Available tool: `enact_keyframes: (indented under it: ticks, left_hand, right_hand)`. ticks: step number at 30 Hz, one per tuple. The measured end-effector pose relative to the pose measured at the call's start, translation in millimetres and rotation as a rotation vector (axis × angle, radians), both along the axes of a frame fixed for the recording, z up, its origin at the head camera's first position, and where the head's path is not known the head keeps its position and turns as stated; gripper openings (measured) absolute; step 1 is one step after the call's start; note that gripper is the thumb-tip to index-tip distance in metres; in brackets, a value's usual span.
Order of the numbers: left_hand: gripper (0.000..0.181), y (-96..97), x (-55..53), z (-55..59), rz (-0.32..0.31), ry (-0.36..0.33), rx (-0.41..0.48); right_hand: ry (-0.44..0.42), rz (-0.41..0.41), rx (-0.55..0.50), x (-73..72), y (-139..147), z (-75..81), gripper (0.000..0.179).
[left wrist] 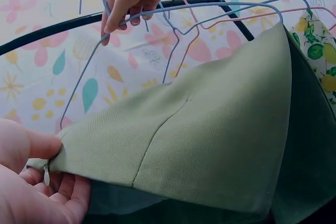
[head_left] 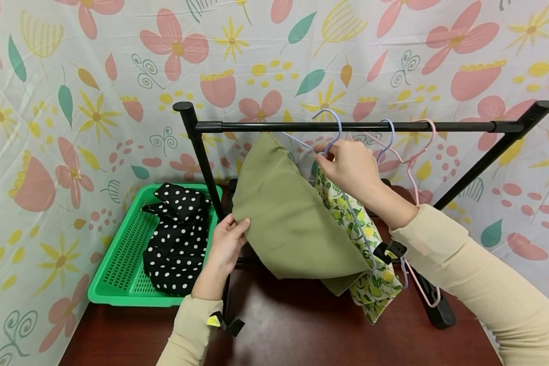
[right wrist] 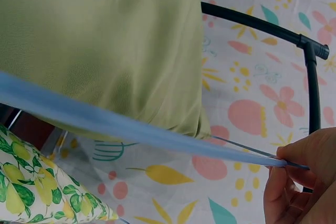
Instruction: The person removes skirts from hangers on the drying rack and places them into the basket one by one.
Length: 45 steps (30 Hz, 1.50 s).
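An olive green skirt (head_left: 297,218) with a zip pull and a sewn dart hangs draped on a blue hanger (head_left: 337,133). My left hand (head_left: 226,241) pinches the skirt's edge on its left side, near the zip pull (left wrist: 46,176) in the left wrist view. My right hand (head_left: 352,165) grips the blue hanger just under its hook, at the rail. In the right wrist view the hanger's arm (right wrist: 157,135) runs from the fingers along the skirt. Right behind the skirt hangs a lemon-print garment (head_left: 377,239).
A black rail (head_left: 265,127) on slanted posts spans the table (head_left: 274,325). Another blue hanger (head_left: 389,133) and a pink hanger (head_left: 432,133) hang farther right. To the left, a green basket (head_left: 114,300) holds a black polka-dot garment (head_left: 178,244). A flowered cloth backs everything.
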<state>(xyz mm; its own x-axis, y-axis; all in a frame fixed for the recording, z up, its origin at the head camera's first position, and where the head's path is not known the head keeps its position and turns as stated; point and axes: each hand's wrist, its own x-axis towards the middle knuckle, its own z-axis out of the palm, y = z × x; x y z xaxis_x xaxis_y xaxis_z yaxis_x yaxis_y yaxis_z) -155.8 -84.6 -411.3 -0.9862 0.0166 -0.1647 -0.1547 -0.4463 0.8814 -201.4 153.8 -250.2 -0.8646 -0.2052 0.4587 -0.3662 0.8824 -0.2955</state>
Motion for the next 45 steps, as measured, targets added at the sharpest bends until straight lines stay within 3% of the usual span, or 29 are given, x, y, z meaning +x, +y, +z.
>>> enact_keyframes:
  ticks: [6,12,19,27,34,45]
  left_hand:
    - [0.023,-3.5,0.3,6.7,0.006,0.014,0.023]
    - [0.026,-7.7,1.3,13.1,0.003,0.023,0.021]
    - [0.026,-13.7,5.8,16.4,-0.005,0.029,0.014]
    - [0.019,-22.5,11.0,19.9,-0.003,0.049,0.002]
    - [0.01,-28.8,12.5,24.9,-0.012,0.082,-0.002]
    - [0.013,-45.5,14.6,33.2,-0.032,0.127,-0.063]
  right_hand:
    - [0.002,-0.006,0.024,0.6,0.4,-1.2,0.032]
    - [-0.003,0.0,0.022,-2.3,0.5,-4.2,0.02]
    - [0.001,-0.01,0.043,-1.7,0.9,-4.6,0.02]
    - [0.009,-0.02,0.039,-2.0,2.8,-5.7,0.045]
    - [-0.012,-0.035,0.033,-2.6,2.9,-6.0,0.041]
    - [0.018,-0.037,0.036,-1.5,5.2,-4.1,0.044]
